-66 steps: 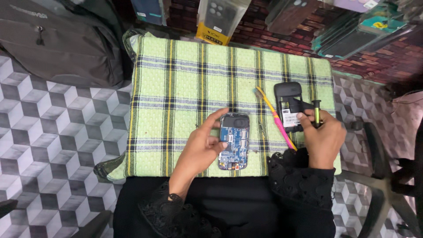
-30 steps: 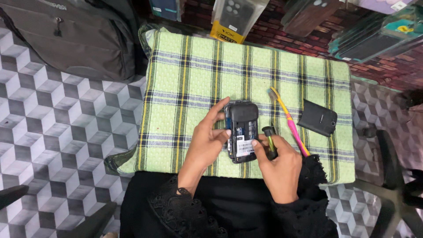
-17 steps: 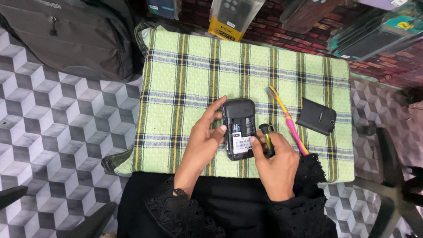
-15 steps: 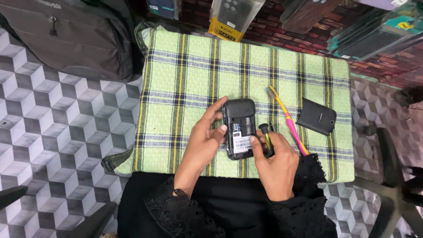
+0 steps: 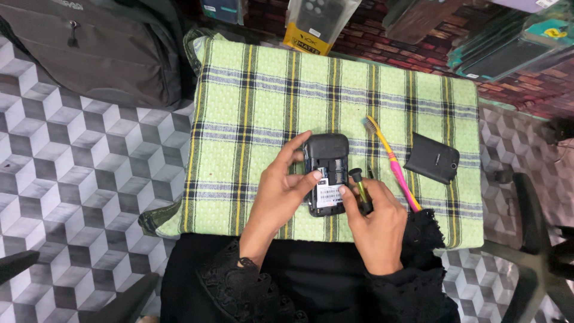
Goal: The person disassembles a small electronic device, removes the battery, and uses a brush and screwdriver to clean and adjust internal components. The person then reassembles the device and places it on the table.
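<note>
A small black phone with its back cover off lies on a green checked cloth. My left hand grips the phone's left side, thumb pressed on the open back. My right hand touches the phone's lower right edge and holds a small screwdriver with a black cap and yellow-green shaft. The black back cover lies apart on the cloth to the right. A yellow and pink toothbrush lies diagonally between the phone and the cover.
A grey backpack sits on the patterned floor at upper left. Packaged phone cases and other packets line the far edge. A black chair base stands at the right.
Earlier the phone lay circuit side up and my right hand was over by the cover. Both hands now hold the phone, black back showing, and the cover lies alone at right.
</note>
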